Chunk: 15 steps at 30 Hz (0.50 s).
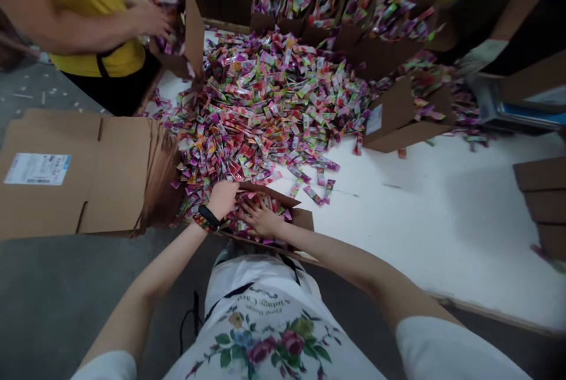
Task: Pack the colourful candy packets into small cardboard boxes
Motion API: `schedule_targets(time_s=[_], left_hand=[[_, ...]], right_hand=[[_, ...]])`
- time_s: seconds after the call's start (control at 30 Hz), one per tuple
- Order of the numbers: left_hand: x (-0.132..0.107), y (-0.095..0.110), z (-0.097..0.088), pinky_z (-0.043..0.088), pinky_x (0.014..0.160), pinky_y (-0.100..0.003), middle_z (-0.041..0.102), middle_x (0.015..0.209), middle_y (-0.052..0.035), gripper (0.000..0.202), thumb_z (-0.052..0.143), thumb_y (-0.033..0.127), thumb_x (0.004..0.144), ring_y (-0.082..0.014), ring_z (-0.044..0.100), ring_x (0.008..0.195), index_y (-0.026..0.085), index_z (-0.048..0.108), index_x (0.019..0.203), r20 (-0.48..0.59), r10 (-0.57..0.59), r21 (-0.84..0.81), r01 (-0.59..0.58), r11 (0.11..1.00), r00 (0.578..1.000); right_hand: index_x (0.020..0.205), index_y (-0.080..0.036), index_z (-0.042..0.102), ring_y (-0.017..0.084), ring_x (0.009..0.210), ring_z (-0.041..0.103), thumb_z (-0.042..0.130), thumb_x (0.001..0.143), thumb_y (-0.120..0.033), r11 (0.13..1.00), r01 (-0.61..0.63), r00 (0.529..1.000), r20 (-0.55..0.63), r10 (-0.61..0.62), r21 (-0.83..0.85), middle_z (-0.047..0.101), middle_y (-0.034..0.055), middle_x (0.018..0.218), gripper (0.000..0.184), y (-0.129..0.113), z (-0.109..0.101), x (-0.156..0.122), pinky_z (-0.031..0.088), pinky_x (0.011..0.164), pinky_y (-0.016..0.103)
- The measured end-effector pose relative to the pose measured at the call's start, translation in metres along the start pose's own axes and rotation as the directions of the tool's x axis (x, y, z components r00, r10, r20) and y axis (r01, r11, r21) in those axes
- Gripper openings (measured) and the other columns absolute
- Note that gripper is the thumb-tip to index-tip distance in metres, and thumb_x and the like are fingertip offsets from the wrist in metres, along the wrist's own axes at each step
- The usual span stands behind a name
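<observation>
A cardboard box [304,219] with raised flaps stands against my body at the table's near edge, filled with small colourful candy packets [234,225]. My left hand [223,198], with a dark wristband and beads at its wrist, is closed on the box's far left edge; its fingertips are partly hidden. Inside the box, my right hand [263,219] lies flat on the packets with its fingers spread. Just beyond the box spreads a large heap of loose packets [274,97].
Flattened cartons [119,162] are stacked at left. A person in yellow [97,15] handles another box [194,32]. Filled boxes [305,26] line the back. A gloved hand [484,56] is at right, near an open box [393,121] on the white table [398,209].
</observation>
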State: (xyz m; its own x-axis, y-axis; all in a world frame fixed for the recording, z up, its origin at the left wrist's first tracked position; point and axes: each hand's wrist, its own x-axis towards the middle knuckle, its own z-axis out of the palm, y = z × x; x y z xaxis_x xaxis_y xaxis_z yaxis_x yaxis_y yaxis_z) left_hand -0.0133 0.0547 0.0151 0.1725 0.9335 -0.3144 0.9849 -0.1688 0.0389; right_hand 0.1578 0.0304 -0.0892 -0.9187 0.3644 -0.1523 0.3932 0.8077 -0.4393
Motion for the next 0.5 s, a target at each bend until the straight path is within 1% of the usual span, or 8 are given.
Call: schedule_targets(time_s=[0.1, 0.2, 0.27, 0.3, 0.37, 0.43, 0.47, 0.5], left_hand=[[0.000, 0.006, -0.003, 0.053, 0.077, -0.043, 0.071, 0.085, -0.0188, 0.031, 0.041, 0.005, 0.082, -0.0322, 0.068, 0.090, 0.008, 0.071, 0.087, 0.045, 0.100, 0.028, -0.102, 0.994, 0.994], [-0.013, 0.006, -0.002, 0.040, 0.104, -0.051, 0.073, 0.089, -0.0141, 0.029, 0.046, 0.004, 0.078, -0.0302, 0.061, 0.112, 0.013, 0.074, 0.084, 0.039, 0.322, -0.043, -0.320, 0.946, 0.946], [-0.028, -0.002, 0.003, 0.025, 0.114, -0.056, 0.074, 0.096, -0.0100, 0.036, 0.045, 0.002, 0.075, -0.0272, 0.053, 0.124, 0.018, 0.075, 0.088, -0.035, 0.403, -0.195, -0.402, 0.895, 0.914], [-0.036, -0.007, 0.008, 0.024, 0.115, -0.056, 0.073, 0.104, -0.0085, 0.039, 0.044, 0.003, 0.076, -0.0257, 0.051, 0.128, 0.021, 0.075, 0.093, -0.111, 0.378, -0.304, -0.393, 0.868, 0.919], [-0.054, -0.020, 0.022, 0.032, 0.113, -0.051, 0.065, 0.125, -0.0079, 0.036, 0.045, 0.012, 0.083, -0.0242, 0.049, 0.129, 0.022, 0.073, 0.103, -0.286, 0.136, -0.565, -0.282, 0.775, 0.949], [-0.071, -0.028, 0.043, 0.037, 0.111, -0.045, 0.056, 0.137, -0.0081, 0.032, 0.056, 0.028, 0.084, -0.0250, 0.047, 0.131, 0.023, 0.068, 0.114, -0.320, -0.234, -0.824, -0.148, 0.547, 0.918], [-0.078, -0.029, 0.056, 0.038, 0.110, -0.043, 0.054, 0.140, -0.0072, 0.039, 0.063, 0.034, 0.081, -0.0254, 0.046, 0.131, 0.024, 0.065, 0.118, -0.233, -0.380, -0.928, -0.087, 0.363, 0.895], [-0.084, -0.027, 0.071, 0.041, 0.107, -0.042, 0.053, 0.141, -0.0061, 0.047, 0.067, 0.041, 0.077, -0.0262, 0.047, 0.131, 0.025, 0.063, 0.121, -0.084, -0.467, -0.991, -0.025, 0.132, 0.880]], right_hand=[[0.144, -0.020, 0.042, 0.040, 0.138, 0.030, 0.064, 0.086, -0.038, 1.000, -0.018, 0.999, -0.041, 0.019, 0.018, 0.030, 0.0212, 0.151, 0.065, 0.000, -0.001, 0.007, 0.012, 0.109, 0.068], [0.136, -0.019, 0.052, 0.030, 0.119, 0.055, 0.059, 0.086, -0.021, 0.994, -0.016, 0.991, -0.132, 0.031, 0.112, 0.055, 0.0159, 0.134, 0.050, -0.007, -0.030, -0.018, 0.027, 0.110, 0.057], [0.123, -0.019, 0.063, 0.023, 0.100, 0.064, 0.050, 0.088, -0.016, 0.973, -0.076, 0.949, -0.284, 0.137, 0.217, 0.068, 0.0103, 0.110, 0.037, -0.006, -0.051, -0.049, 0.041, 0.102, 0.044], [0.115, -0.019, 0.066, 0.021, 0.094, 0.065, 0.047, 0.090, -0.017, 0.951, -0.130, 0.892, -0.385, 0.236, 0.280, 0.070, 0.0088, 0.101, 0.032, -0.003, -0.059, -0.066, 0.046, 0.095, 0.039], [0.106, -0.019, 0.069, 0.021, 0.090, 0.065, 0.042, 0.092, -0.022, 0.862, -0.270, 0.673, -0.556, 0.487, 0.428, 0.071, 0.0093, 0.095, 0.030, 0.009, -0.066, -0.099, 0.050, 0.086, 0.036], [0.112, -0.018, 0.067, 0.025, 0.101, 0.063, 0.052, 0.087, -0.031, 0.740, -0.355, 0.458, -0.584, 0.671, 0.571, 0.068, 0.0118, 0.109, 0.031, 0.027, -0.063, -0.121, 0.048, 0.091, 0.041], [0.118, -0.019, 0.064, 0.028, 0.110, 0.059, 0.060, 0.082, -0.036, 0.679, -0.361, 0.420, -0.538, 0.731, 0.640, 0.065, 0.0127, 0.119, 0.041, 0.036, -0.059, -0.125, 0.047, 0.094, 0.043], [0.124, -0.019, 0.061, 0.030, 0.118, 0.054, 0.066, 0.076, -0.040, 0.617, -0.343, 0.438, -0.460, 0.772, 0.709, 0.060, 0.0127, 0.127, 0.053, 0.045, -0.053, -0.125, 0.045, 0.097, 0.045]])
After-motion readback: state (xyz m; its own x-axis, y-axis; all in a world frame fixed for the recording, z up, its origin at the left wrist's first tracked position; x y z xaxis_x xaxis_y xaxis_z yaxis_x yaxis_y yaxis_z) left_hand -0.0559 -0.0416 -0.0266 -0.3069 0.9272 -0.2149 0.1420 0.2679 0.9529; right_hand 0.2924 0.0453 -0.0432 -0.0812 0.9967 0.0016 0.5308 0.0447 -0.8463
